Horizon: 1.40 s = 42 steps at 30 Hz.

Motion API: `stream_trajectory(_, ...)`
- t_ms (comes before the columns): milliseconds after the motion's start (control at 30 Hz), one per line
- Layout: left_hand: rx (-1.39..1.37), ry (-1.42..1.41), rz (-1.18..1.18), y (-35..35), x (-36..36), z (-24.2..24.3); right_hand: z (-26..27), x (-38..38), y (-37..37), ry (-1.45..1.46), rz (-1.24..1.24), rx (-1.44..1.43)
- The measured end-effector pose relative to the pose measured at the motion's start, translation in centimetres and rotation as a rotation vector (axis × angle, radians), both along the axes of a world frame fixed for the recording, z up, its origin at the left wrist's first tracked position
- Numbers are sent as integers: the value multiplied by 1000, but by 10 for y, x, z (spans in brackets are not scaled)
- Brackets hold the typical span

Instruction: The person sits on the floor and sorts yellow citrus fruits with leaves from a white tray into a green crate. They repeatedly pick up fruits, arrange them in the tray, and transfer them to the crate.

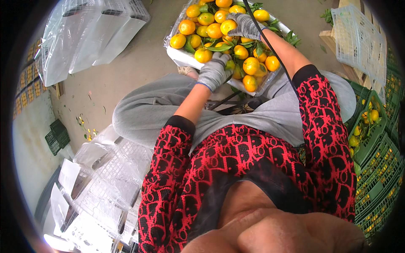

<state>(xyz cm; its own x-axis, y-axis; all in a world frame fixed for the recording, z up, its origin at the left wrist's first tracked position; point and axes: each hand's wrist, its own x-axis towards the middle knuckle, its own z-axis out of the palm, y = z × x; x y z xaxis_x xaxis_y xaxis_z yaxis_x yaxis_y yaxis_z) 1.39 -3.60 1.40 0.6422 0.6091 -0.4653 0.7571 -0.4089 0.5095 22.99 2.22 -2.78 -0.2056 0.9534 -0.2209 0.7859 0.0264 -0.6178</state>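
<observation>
A white box (182, 58) lined with clear plastic film stands before my knees, heaped with orange mandarins, several with green leaves attached. Both hands wear grey knit gloves. My left hand (215, 72) is at the near side of the heap, with a greenish mandarin (230, 65) between thumb and fingers. Just beyond its fingertips lies an orange mandarin (203, 55). Farther back on the right, my right hand (245, 27) has its thumb and fingers around another mandarin (228, 27). The glove partly hides the fruit beneath it.
Green crates (375, 177) of mandarins are stacked at my right. Beyond them, a white plastic crate (359, 47) stands on a wooden pallet. Plastic-lined crates (104, 177) are stacked at left, with more lined crates (98, 34) farther off. A black cord (275, 50) crosses my right forearm.
</observation>
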Motion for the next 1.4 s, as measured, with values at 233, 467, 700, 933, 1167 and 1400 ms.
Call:
stream_trajectory(233,323,27,23,86,23,-25,2,13,0,190,-48,-116)
stream_trajectory(467,393,50,152,78,27,-29,-10,23,1,401,-208,-181)
stream_trajectory(700,435,84,168,67,21,-25,-8,-1,-1,-1,-205,-66)
stream_trajectory(933,487,-49,-41,69,42,-29,14,17,6,9,-37,-169)
stream_trajectory(1167,416,-104,-100,79,45,-37,38,78,6,-451,-139,-41)
stream_trajectory(1400,438,-388,112,80,35,-17,0,85,-21,-320,-228,48)
